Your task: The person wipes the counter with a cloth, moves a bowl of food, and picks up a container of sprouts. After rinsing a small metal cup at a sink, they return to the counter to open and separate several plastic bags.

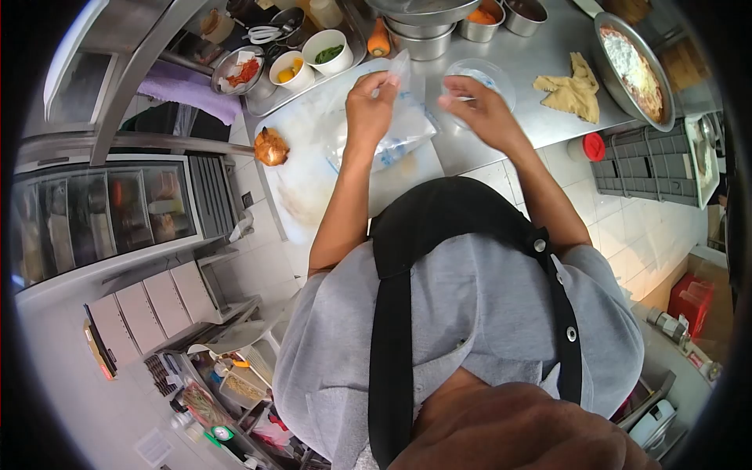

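Note:
My left hand [371, 108] pinches the upper edge of a clear plastic bag [403, 129] with blue print. The bag hangs over the white cutting board [294, 188], and I cannot make out what is inside. To its right, my right hand [484, 113] is raised with thumb and fingers apart and nothing visible in it. Just behind that hand sits a round clear plastic container [501, 78] on the steel counter. A brown-skinned onion [271, 146] rests at the board's left edge.
A carrot [379, 39], a white tub of greens [327, 53], a tub of yellow pieces [291, 72] and steel bowls [427, 45] line the back. A tan cloth [570, 90] and a large pan [630, 66] lie right. A grey crate [646, 168] stands below the counter.

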Motion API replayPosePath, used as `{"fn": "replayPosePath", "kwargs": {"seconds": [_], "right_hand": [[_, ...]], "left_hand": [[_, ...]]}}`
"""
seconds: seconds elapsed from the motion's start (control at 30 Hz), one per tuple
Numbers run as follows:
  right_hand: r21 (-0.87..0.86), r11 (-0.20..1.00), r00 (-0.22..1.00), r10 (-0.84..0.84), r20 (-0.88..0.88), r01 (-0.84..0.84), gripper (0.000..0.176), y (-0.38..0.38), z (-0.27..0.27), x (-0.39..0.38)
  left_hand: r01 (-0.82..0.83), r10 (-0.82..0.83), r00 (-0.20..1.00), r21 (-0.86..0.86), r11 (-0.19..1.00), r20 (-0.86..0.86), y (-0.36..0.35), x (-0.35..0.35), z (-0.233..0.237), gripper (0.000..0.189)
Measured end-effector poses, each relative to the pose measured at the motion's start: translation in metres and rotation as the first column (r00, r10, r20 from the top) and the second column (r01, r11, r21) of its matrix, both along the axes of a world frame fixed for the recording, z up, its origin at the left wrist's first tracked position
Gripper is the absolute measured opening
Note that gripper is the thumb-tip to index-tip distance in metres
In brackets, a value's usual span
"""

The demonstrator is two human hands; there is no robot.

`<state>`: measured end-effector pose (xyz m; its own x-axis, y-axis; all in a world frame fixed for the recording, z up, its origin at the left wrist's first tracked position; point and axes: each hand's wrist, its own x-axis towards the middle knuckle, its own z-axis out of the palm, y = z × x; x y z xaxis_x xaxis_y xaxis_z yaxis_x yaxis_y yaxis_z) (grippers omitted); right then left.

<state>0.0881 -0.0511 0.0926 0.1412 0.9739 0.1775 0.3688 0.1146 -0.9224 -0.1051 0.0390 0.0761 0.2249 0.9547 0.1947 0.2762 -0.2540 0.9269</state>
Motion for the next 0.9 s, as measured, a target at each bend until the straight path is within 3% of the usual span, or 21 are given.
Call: {"fn": "replayPosePath", "kwargs": {"seconds": [0.07, 0.1, 0.17, 0.27, 0.37, 0.47, 0.57, 0.67, 0.77, 0.87, 0.9], "right_hand": [[0.008, 0.999, 0.999, 0.041, 0.029, -0.041, 0.053, 0.006, -0.002, -0.018], [-0.098, 0.987, 0.991, 0.119, -0.058, -0.124, 0.048, 0.009, 0.000, -0.017], [-0.278, 0.911, 0.938, 0.238, -0.252, -0.306, 0.037, 0.019, 0.006, -0.013], [-0.192, 0.936, 0.802, 0.132, -0.582, -0.293, 0.028, 0.018, -0.004, -0.009], [-0.231, 0.941, 0.901, 0.135, -0.413, -0.247, 0.025, 0.012, 0.008, -0.010], [-0.191, 0.951, 0.874, 0.129, -0.469, -0.243, 0.025, 0.011, -0.005, -0.009], [-0.222, 0.963, 0.882, 0.031, -0.469, -0.152, 0.024, 0.006, -0.002, -0.004], [-0.189, 0.974, 0.862, 0.013, -0.506, -0.126, 0.019, 0.003, -0.004, 0.004], [-0.124, 0.984, 0.855, 0.048, -0.516, -0.131, 0.019, 0.004, -0.012, 0.003], [-0.082, 0.977, 0.840, 0.125, -0.528, -0.197, 0.019, 0.005, -0.014, 0.004], [-0.055, 0.981, 0.805, 0.120, -0.580, -0.186, 0.019, 0.003, -0.011, 0.005]], "left_hand": [[0.090, -0.092, 0.996, 0.091, 0.992, 0.020, -0.011, 0.008, 0.003, 0.023], [0.134, -0.138, 0.990, 0.138, 0.981, 0.025, -0.017, 0.012, 0.006, 0.024], [0.195, -0.192, 0.980, 0.071, 0.978, -0.043, -0.031, 0.016, 0.022, 0.030], [0.282, -0.284, 0.956, -0.032, 0.959, -0.077, -0.039, 0.014, 0.024, 0.044], [0.280, -0.276, 0.956, 0.032, 0.959, -0.095, -0.047, 0.019, 0.019, 0.043], [0.227, -0.199, 0.969, 0.213, 0.950, -0.145, -0.049, 0.024, 0.012, 0.048], [0.029, 0.081, 0.978, 0.510, 0.860, -0.192, -0.052, 0.026, 0.021, 0.045], [0.055, 0.044, 0.980, 0.476, 0.878, -0.194, -0.053, 0.018, 0.032, 0.035], [0.233, -0.232, 0.972, 0.015, 0.972, -0.048, -0.055, 0.023, 0.027, 0.022], [0.286, -0.291, 0.957, -0.140, 0.948, -0.016, -0.053, 0.022, 0.024, 0.014], [0.260, -0.252, 0.965, -0.170, 0.951, 0.065, -0.050, 0.019, 0.018, 0.012]]}}
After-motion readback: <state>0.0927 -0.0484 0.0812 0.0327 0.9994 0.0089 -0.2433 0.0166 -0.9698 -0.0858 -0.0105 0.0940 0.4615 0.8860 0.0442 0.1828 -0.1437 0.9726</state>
